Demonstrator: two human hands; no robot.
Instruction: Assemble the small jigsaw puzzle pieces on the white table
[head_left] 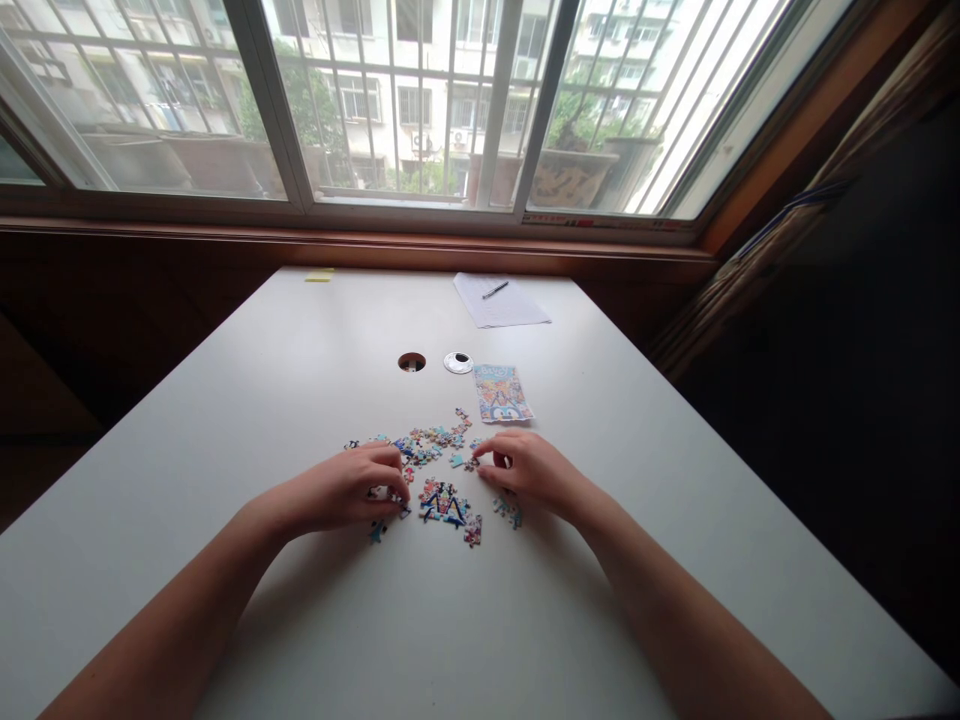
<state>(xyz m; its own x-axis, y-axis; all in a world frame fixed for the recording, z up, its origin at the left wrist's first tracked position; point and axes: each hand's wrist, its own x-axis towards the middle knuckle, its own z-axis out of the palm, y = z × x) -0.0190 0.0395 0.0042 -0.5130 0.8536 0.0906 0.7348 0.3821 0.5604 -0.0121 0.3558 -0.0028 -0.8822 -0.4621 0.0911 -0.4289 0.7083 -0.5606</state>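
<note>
Small colourful jigsaw pieces [431, 440] lie scattered on the white table [300, 400]. A joined cluster of pieces [444, 502] sits between my hands. My left hand [352, 488] rests curled on the table, its fingertips pinched on a piece at the cluster's left. My right hand [525, 468] has its fingers bent, thumb and forefinger pinching a small piece just right of the loose pieces. A few more pieces [508, 512] lie below my right hand.
A colourful puzzle picture card [501, 392] lies beyond the pieces. A cable hole [411, 362] and its round cover [457, 362] are nearby. Paper with a pen [499, 298] and a yellow sticky note [319, 275] sit by the window edge.
</note>
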